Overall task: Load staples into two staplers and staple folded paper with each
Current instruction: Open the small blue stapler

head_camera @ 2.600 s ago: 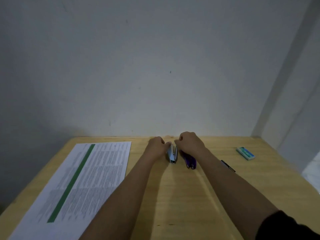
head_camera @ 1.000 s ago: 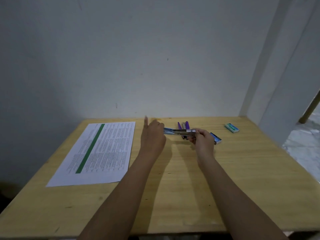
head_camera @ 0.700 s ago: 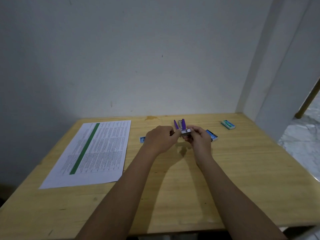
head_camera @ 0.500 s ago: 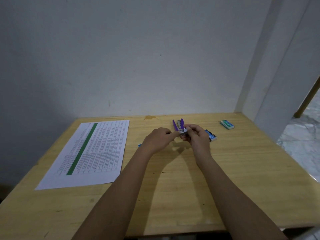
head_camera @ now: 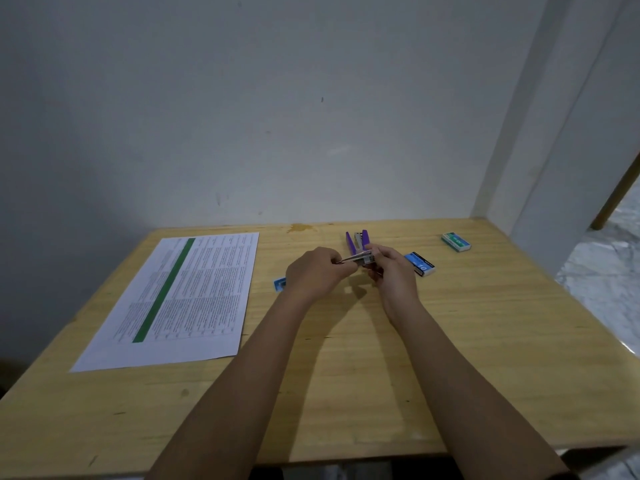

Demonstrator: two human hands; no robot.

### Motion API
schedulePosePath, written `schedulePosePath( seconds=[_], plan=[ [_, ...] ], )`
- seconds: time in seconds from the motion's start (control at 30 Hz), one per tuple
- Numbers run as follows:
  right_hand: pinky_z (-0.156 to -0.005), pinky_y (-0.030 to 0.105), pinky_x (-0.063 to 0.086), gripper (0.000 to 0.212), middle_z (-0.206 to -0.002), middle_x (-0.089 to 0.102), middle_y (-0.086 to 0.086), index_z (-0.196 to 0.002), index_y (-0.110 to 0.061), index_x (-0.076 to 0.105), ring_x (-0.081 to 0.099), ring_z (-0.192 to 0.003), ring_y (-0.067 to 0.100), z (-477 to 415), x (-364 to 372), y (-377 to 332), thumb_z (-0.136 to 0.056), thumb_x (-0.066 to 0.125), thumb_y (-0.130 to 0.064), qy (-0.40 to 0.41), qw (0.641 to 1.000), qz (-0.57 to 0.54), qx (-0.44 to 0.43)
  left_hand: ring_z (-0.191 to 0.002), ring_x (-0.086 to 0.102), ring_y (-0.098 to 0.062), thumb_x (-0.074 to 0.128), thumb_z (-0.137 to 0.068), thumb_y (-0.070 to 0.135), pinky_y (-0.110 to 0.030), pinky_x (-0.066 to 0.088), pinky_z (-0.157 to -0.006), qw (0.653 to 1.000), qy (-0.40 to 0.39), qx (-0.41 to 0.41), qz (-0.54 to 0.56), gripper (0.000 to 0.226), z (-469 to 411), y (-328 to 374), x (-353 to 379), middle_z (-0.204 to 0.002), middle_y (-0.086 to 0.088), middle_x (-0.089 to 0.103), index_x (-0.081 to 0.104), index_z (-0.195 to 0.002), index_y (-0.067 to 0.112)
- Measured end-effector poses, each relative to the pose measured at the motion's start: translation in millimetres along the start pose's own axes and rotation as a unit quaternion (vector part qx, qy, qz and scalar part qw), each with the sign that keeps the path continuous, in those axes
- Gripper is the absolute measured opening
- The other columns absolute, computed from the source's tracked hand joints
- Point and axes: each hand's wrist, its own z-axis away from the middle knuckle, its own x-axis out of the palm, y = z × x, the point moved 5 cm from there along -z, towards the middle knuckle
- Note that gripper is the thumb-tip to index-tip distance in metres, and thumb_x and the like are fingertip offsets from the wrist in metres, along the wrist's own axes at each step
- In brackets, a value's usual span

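Head view, centre of frame: left hand and right hand both pinch a small metallic stapler above the worktop, perhaps its staple tray. Purple stapler lies just behind; printed paper left.

Head-worn view — forward and down, wooden table near

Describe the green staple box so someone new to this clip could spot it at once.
Start at the wooden table and go to its far right corner, by the white wall. The green staple box lies flat there, alone, beyond the right hand. Unlike the blue staple box nearer that hand, it is green and white.
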Motion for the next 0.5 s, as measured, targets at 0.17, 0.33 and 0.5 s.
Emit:
schedulePosePath(
  seconds=[0.17, 0.33, 0.5],
  plan=[
    [-0.088, 0.032, 0.048, 0.019, -0.090, 0.062, 0.007, -0.087, -0.009, 0.062, 0.056, -0.084, 0.017, 2, 12, 8, -0.097, 0.047, -0.014, 0.008, 0.978, -0.186, 0.094, -0.070, 0.051, -0.021, 0.050, -0.084, 0.037, -0.031, 0.031, -0.062, 0.982, 0.114, 0.094, -0.116, 0.027, 8, 15, -8, -0.073, 0.000, 0.055, 0.064, -0.084, 0.013],
    [-0.094, 0.033, 0.047, 0.032, -0.086, 0.058, 0.011, -0.084, -0.004, 0.052, 0.059, -0.084, 0.024, 6, 21, 21, -0.100, 0.034, -0.025, 0.012, 0.895, -0.384, 0.226, -0.067, 0.061, -0.021, 0.052, -0.075, 0.030, -0.031, 0.044, -0.063, 0.898, 0.278, 0.230, -0.251, 0.028, 15, 23, -10, -0.073, -0.002, 0.065, 0.069, -0.085, 0.011],
    [-0.092, 0.038, 0.048, 0.036, -0.086, 0.059, 0.016, -0.089, 0.000, 0.052, 0.060, -0.081, 0.027, 13, 23, 15, -0.101, 0.029, -0.025, 0.027, 0.875, -0.422, 0.238, -0.067, 0.059, -0.020, 0.053, -0.077, 0.026, -0.031, 0.044, -0.062, 0.837, 0.358, 0.321, -0.261, 0.024, 26, 23, -9, -0.075, -0.001, 0.064, 0.068, -0.088, 0.012]
  ],
)
